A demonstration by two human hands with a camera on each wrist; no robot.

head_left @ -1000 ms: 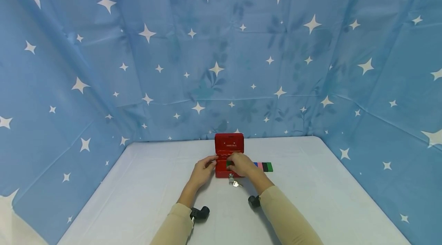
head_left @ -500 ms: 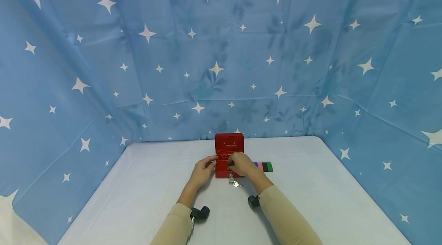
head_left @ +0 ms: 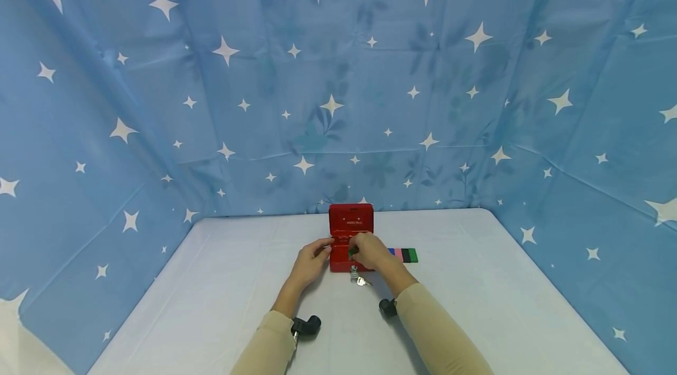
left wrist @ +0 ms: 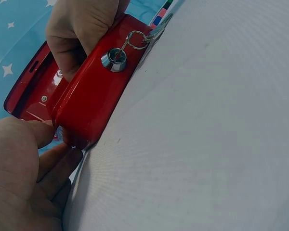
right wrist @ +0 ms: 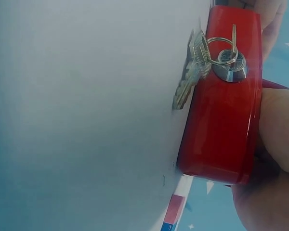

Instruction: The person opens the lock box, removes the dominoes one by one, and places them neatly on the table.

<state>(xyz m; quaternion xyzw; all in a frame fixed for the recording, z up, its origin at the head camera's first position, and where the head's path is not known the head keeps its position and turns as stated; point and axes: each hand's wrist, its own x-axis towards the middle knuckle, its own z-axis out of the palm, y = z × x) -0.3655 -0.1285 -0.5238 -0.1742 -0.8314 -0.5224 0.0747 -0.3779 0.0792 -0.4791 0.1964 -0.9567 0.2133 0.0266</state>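
A small red metal cash box [head_left: 338, 266] stands on the table with its lid [head_left: 351, 219] raised at the back. My left hand [head_left: 308, 263] rests at the box's left side, thumb and fingertips touching near the front corner, as the left wrist view [left wrist: 62, 163] shows. My right hand [head_left: 370, 251] reaches over the right half into the box and pinches a small flat green piece [head_left: 351, 252]; its fingertips are mostly hidden. A key sits in the front lock [right wrist: 231, 67], and more keys [right wrist: 192, 70] hang from its ring onto the tabletop.
To the box's right lies a row of flat coloured pieces [head_left: 406, 255], blue, pink, black and green, partly behind my right wrist. White cloth covers the table [head_left: 211, 293]. A blue star-patterned curtain [head_left: 338, 81] surrounds the back and sides.
The green piece, earlier lying broader inside the box, is now tilted up and shows smaller at my right fingertips. My right arm has shifted very slightly left; the left hand stays in place.
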